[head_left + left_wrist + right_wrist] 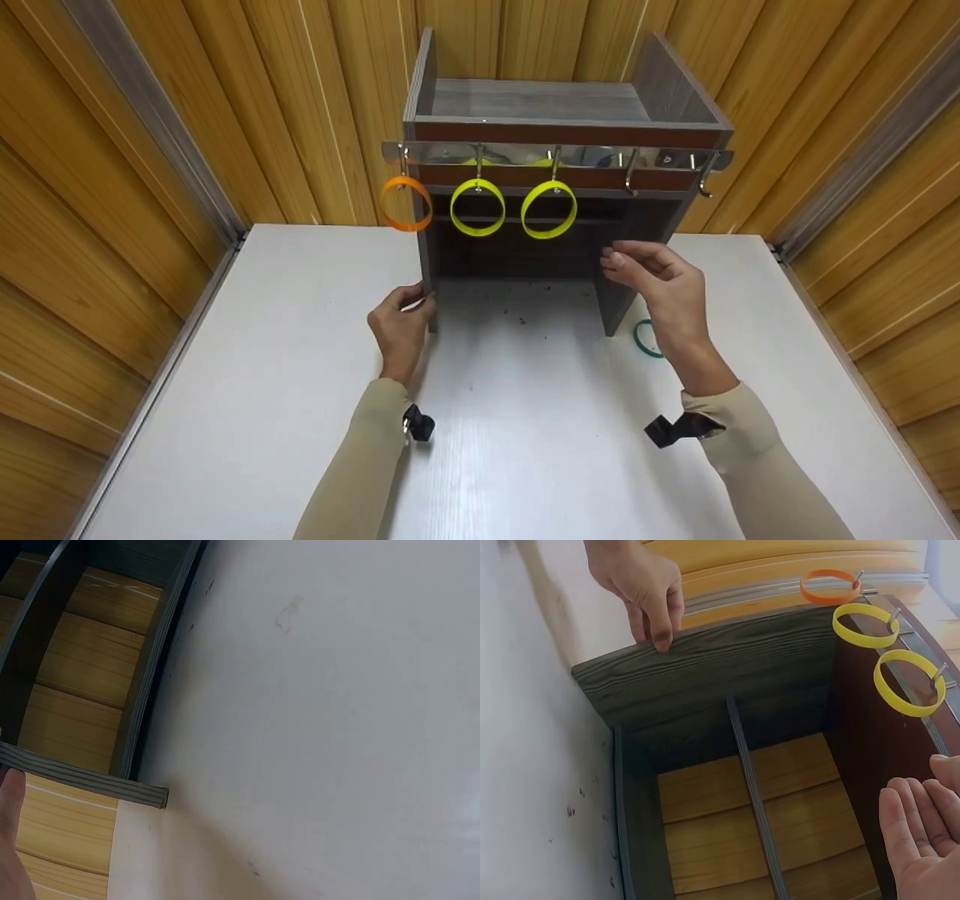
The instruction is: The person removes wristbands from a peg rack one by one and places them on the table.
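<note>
My left hand [401,326] grips the front edge of the left side panel [705,652] of a grey wooden shelf unit [682,97], thumb on its inner face in the right wrist view. In front of the unit's right side, my right hand [667,300] is raised with fingers loosely extended and holds nothing. An orange ring [406,227] hangs on the leftmost hook of the metal hook rail [517,155]. Two yellow rings [478,233] hang on the neighbouring hooks. The two hooks at the right [631,176] carry no ring.
A teal ring [637,343] lies on the white table [300,360] beside the unit's right panel, partly covered by my right hand. Small dark specks dot the table under the unit. Wood-look walls [135,225] stand behind and at both sides.
</note>
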### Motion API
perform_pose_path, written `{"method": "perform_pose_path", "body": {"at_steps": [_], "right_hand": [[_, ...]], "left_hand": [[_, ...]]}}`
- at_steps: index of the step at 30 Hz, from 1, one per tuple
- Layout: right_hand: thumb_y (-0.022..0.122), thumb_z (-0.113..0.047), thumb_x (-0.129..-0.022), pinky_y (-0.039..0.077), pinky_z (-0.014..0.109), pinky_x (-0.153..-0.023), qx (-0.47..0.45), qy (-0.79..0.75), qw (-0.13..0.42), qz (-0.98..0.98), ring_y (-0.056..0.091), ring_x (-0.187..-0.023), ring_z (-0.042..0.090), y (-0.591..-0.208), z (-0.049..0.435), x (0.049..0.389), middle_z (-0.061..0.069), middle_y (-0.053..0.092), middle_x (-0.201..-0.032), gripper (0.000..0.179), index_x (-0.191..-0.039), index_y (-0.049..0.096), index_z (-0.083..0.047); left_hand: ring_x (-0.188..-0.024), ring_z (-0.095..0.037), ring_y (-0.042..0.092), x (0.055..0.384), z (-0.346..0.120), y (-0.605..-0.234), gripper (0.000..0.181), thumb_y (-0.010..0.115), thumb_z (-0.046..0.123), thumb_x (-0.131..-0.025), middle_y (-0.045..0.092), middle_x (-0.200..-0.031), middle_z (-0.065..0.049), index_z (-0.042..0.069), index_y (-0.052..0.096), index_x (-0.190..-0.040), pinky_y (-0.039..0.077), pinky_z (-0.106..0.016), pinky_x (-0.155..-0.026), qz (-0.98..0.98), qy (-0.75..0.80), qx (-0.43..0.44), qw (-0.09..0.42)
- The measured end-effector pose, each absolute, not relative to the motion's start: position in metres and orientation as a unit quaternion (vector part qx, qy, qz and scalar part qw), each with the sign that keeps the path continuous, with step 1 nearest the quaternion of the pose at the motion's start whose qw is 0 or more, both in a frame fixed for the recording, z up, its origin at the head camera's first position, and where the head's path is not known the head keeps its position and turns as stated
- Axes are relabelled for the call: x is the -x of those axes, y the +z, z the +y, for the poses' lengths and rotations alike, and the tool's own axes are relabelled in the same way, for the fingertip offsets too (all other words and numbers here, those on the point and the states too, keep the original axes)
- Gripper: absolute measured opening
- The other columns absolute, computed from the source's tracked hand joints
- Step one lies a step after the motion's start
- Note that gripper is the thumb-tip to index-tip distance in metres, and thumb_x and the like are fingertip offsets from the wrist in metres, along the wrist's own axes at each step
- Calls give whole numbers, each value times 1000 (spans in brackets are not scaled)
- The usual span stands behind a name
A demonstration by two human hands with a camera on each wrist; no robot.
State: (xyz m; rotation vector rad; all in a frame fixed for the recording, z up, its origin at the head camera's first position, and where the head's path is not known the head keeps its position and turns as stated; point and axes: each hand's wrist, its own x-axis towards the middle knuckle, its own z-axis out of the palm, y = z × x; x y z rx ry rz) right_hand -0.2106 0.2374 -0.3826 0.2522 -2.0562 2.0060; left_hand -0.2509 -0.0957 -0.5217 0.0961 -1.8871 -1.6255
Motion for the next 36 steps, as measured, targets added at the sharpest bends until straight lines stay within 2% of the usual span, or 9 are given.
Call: {"method": "perform_pose_path", "body": {"at_steps": [9, 28, 36], "right_hand": [[74, 2, -98, 62, 38, -94, -113, 733, 140, -656, 77, -103, 27, -379, 220, 216, 18, 76, -115, 25, -122, 69, 9], [77, -4, -98, 60, 42, -99, -109, 755, 105, -638, 74, -111, 29, -369, 191, 229, 17, 74, -121, 34, -128, 67, 8], [77, -2, -97, 60, 42, -98, -109, 762, 93, -631, 75, -108, 29, -368, 181, 233, 18, 72, -123, 37, -130, 66, 8]], "left_hand": [[-92, -30, 79, 250, -96, -523, 15, 82, -11, -81, 79, -95, -13, -2, 80, -94, 65, -28, -76, -708, -630, -28, 318], [-89, -29, 79, 251, -96, -523, 15, 83, -11, -80, 79, -93, -14, -3, 80, -92, 65, -28, -75, -715, -619, -33, 324], [-91, -29, 79, 251, -96, -522, 15, 83, -9, -82, 79, -94, -14, -2, 80, -94, 65, -29, -75, -720, -618, -37, 314]]}}
